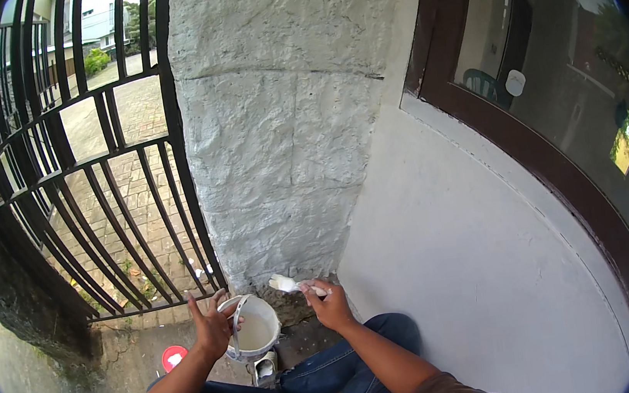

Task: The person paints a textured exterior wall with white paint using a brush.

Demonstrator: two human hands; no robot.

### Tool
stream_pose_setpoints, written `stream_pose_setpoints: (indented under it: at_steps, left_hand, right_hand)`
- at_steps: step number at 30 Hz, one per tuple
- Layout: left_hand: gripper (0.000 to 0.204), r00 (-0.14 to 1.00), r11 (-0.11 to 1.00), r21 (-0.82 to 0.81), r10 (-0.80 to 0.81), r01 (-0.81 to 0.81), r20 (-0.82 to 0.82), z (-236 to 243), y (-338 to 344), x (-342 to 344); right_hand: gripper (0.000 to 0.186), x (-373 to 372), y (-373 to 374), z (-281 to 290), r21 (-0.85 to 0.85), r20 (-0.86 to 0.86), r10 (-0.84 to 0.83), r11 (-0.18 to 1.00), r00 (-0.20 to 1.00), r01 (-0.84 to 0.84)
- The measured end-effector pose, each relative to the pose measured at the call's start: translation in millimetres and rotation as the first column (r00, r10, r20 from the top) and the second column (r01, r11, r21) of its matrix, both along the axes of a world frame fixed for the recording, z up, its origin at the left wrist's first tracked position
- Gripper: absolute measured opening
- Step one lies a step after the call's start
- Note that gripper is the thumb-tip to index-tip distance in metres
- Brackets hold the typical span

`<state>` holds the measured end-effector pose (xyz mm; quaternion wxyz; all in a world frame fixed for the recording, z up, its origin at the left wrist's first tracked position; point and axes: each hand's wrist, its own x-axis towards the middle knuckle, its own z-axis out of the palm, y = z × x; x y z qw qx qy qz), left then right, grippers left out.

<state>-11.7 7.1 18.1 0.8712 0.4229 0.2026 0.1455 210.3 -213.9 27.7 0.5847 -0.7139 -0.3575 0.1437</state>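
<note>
My right hand point(333, 308) is closed around the handle of a paintbrush point(287, 283). White paint coats its bristles, which point left toward the foot of the rough white wall point(278, 146). Just left of the brush is a white bucket point(268, 346) with pale paint inside and a raised handle. At the bucket's left rim is my left hand point(213, 326), its fingers spread. Some fingertips reach by the bucket's handle; whether they bear any of its weight I cannot tell.
A dark metal gate point(119, 219) stands at the left, beside the textured wall. On the right is a smooth white wall point(461, 257) below a brown-framed window point(508, 124). A red round object point(174, 358) lies on the ground left of the bucket. My bent legs point(326, 370) are close to the bucket.
</note>
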Motion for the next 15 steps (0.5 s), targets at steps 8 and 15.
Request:
stream_pose_setpoints:
  at_steps: [8, 15]
  left_hand:
    - [0.116, 0.995, 0.994, 0.105, 0.045, -0.035, -0.091, -29, 7, 12]
    - [0.123, 0.951, 0.98, 0.196, 0.075, -0.016, -0.299, -46, 15, 13]
  right_hand:
    - [0.028, -3, -3, 29, -0.033, 0.293, 0.152, 0.988, 0.944, -0.149]
    - [0.033, 2, -14, 29, -0.025, 0.211, 0.153, 0.988, 0.965, -0.151]
